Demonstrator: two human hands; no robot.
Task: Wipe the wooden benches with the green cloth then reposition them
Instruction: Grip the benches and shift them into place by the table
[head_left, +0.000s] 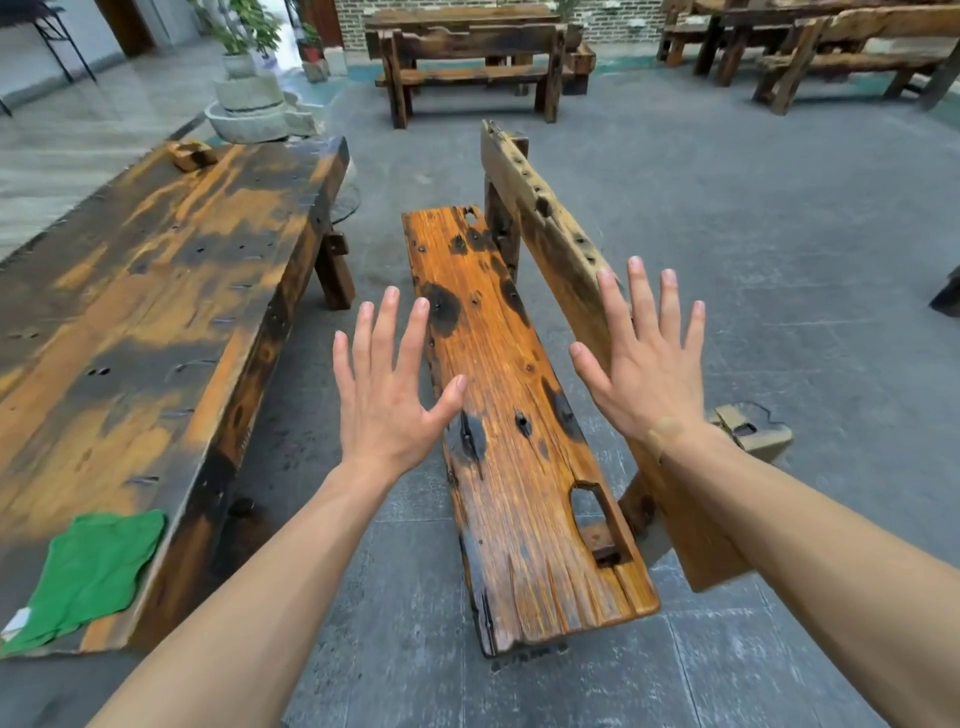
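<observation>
Head view: both hands hover over the bench (519, 467), left hand (387, 395) and right hand (647, 374) with fingers spread wide, holding nothing. The cloth (88, 577) lies on the near corner of the table (156, 291) to the left. Another bench set (472, 57) stands beyond, with stone planters (249, 98) nearby.

Open floor (384, 270) between table (156, 291), bench (509, 415)
</observation>
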